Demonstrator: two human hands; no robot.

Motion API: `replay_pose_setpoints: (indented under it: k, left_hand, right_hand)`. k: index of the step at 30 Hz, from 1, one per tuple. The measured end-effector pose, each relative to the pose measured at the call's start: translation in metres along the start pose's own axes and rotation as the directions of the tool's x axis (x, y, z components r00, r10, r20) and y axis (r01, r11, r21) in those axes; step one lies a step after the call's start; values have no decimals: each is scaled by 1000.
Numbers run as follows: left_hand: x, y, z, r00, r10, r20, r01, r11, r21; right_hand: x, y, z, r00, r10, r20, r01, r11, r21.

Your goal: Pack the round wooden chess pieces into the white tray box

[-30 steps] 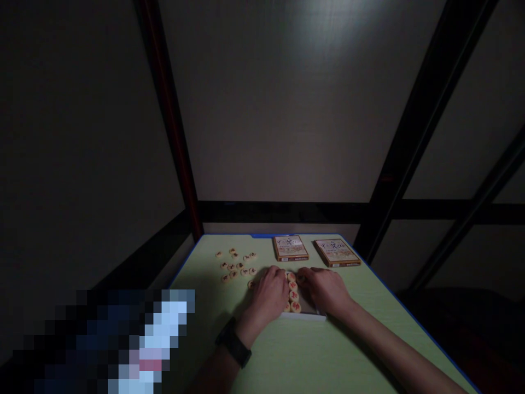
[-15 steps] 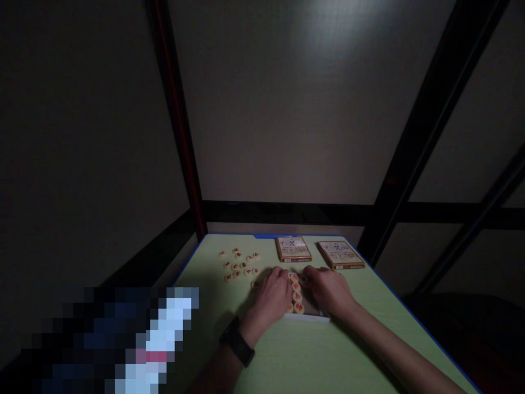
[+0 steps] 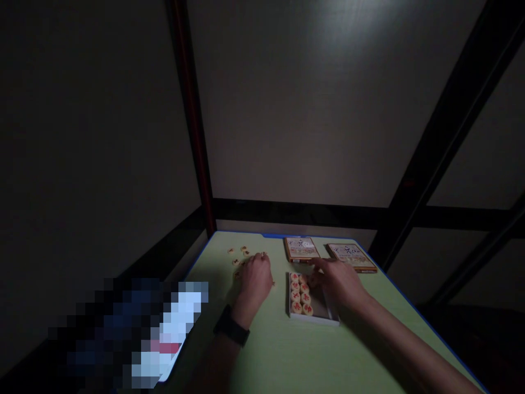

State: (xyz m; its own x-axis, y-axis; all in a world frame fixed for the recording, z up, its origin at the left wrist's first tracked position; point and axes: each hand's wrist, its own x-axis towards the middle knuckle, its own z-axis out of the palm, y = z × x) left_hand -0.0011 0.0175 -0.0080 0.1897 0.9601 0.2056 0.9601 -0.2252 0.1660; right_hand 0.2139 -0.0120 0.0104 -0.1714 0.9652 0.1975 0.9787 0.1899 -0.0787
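A shallow white tray (image 3: 328,317) lies on the green table (image 3: 287,355), with several round pale game pieces (image 3: 299,294) bearing red marks lined up in its left part. My right hand (image 3: 338,282) rests over the tray's far right end, fingers curled at a piece there. My left hand (image 3: 255,276), a dark watch on its wrist, lies palm down over the loose pieces (image 3: 240,253) scattered to the left of the tray; its fingers are bent down onto them and what they hold is hidden.
Two flat printed boxes (image 3: 301,249) (image 3: 351,256) lie at the table's far edge. A blurred-out patch (image 3: 135,334) covers the near left corner. Dark frame bars (image 3: 443,137) and a red post (image 3: 192,120) rise behind the table.
My left hand has left the tray and moved left onto the loose pieces. The tray's rows of pieces are now uncovered. My right hand stays at the tray's far end.
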Motion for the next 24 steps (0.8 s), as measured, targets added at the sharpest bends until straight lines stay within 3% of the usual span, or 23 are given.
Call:
replay_pose_setpoints:
  k: [3, 7, 9, 12, 20, 24]
  left_hand:
    - [6, -20, -6, 994, -92, -59, 94, 995, 31]
    - [12, -54, -12, 956, -273, -111, 277, 961, 18]
    - [13, -68, -11, 949, -302, -89, 303, 953, 0]
    - [13, -82, -1, 955, -283, -88, 279, 959, -46]
    - [23, -99, 24, 934, -267, -238, 249, 963, -102]
    - [28, -97, 22, 950, -232, -211, 231, 973, -32]
  right_hand:
    - [32, -14, -5, 987, -158, -13, 159, 986, 51]
    - [89, -48, 2, 920, -390, 41, 378, 910, 170]
    - [115, -67, 9, 870, -470, 152, 446, 880, 164]
    - [142, -92, 20, 836, -500, 227, 484, 866, 126]
    - [147, -113, 30, 795, -509, 331, 539, 843, 2]
    - [144, -112, 34, 795, -518, 315, 548, 836, -9]
